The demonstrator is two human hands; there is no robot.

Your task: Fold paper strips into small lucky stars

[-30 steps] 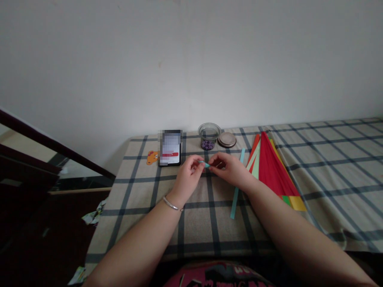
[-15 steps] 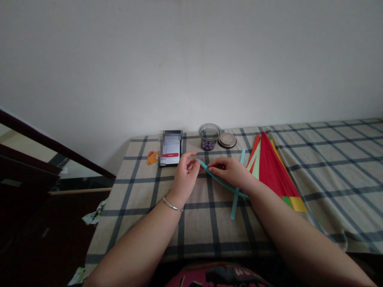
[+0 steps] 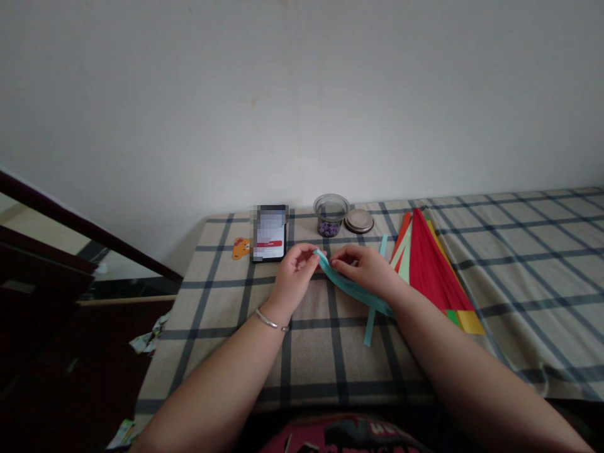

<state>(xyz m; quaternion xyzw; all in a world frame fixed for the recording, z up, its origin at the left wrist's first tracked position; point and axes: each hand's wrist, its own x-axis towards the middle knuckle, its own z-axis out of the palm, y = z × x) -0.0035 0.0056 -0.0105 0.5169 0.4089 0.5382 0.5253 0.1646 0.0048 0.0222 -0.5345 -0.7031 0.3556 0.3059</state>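
A turquoise paper strip (image 3: 353,291) curves from my left fingertips down to the right, passing under my right wrist. My left hand (image 3: 293,275) pinches its upper end between thumb and finger. Close beside it, my right hand (image 3: 363,268) has thumb and index finger pressed together at the strip's edge. Another turquoise strip (image 3: 369,327) lies on the cloth, crossed by the held one and partly hidden. Right of my hands, a fan of red strips (image 3: 434,270) rests with orange, pale green and yellow ones around it.
A phone (image 3: 270,234) leans upright beside an orange bear cutout (image 3: 241,248). Behind my hands stand a clear tub (image 3: 331,214) with small purple pieces and a round lid (image 3: 359,220). The checked tablecloth (image 3: 226,352) reaches the wall; the table's left edge borders a dark floor.
The held turquoise strip now shows its broader face, where it looked narrow before. My left hand has shifted slightly to the right; my right hand stays nearly in place.
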